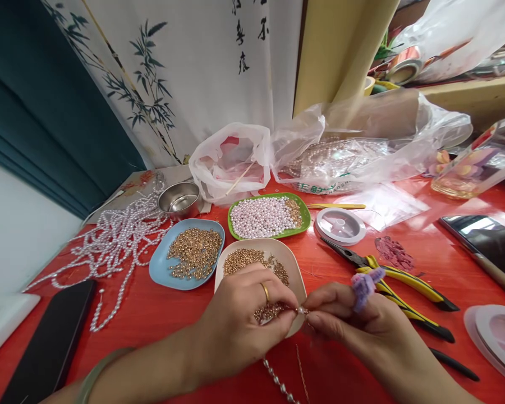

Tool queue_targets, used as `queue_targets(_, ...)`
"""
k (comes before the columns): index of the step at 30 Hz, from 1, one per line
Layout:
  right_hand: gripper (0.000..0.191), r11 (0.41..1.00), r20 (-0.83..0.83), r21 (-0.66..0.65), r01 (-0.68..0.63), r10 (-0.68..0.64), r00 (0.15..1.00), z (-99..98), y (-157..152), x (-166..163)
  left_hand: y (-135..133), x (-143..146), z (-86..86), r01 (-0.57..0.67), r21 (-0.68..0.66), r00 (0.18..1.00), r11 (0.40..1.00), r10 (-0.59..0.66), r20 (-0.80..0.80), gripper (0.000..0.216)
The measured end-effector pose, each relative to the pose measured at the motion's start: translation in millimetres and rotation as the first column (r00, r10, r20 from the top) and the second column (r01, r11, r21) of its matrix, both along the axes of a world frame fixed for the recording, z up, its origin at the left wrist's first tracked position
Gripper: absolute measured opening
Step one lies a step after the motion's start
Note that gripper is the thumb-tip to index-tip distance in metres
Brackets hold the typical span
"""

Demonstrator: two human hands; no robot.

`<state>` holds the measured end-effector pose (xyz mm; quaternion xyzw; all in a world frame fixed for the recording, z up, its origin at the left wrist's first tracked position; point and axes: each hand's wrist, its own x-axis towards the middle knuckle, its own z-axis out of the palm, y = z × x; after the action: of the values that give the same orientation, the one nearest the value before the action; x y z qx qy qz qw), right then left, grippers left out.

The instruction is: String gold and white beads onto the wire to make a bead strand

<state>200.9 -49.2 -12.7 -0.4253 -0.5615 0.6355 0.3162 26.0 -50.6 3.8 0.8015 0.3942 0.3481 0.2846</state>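
Observation:
My left hand [252, 314], with a gold ring on one finger, pinches a bead strand [301, 310] between thumb and forefinger. From the other side my right hand [345, 320] pinches the same strand, so a small pale bead shows between the fingertips. A finished-looking length of pearl beads [280, 382] hangs below the left hand to the table. Both hands are over the front of a cream dish [297, 275] of small gold beads, partly hidden by my left hand. A blue dish [162, 264] of gold beads and a green dish [306, 216] of white and gold beads stand behind.
Yellow-and-black pliers [408, 280] lie right of my hand, near a spool [340, 226] and yellow tweezers [336, 206]. Pearl strands [126, 235], a metal bowl [179, 200] and a black phone [50, 342] are at left. Plastic bags [231, 163] line the back.

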Motion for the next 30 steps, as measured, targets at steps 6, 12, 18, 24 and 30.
queue_targets(6,0.007,1.000,0.019,-0.004,0.015,-0.015,1.000,-1.4,-1,1,0,0,-1.7,-0.028,-0.038,1.000,0.999,0.028,0.004,0.010)
queue_targets(12,0.005,0.999,0.053,0.047,-0.004,0.002,0.999,-1.3,-1,0,-1,0,-4.9,-0.055,-0.076,0.998,0.996,0.055,-0.006,0.008)
queue_targets(18,0.012,0.987,-0.104,-0.160,0.007,-0.024,0.994,2.3,2,-2,0,-1,-1.6,-0.048,-0.165,0.999,0.985,0.044,-0.024,0.005)
queue_targets(24,0.018,0.965,-0.163,-0.261,0.000,-0.044,0.986,1.6,5,-2,0,-3,4.5,-0.063,-0.216,0.998,0.974,0.061,-0.017,0.009)
queue_targets(30,0.020,0.965,-0.185,-0.264,-0.006,-0.044,0.982,0.5,6,-2,1,1,3.5,-0.100,-0.318,0.995,0.943,0.091,-0.044,0.006)
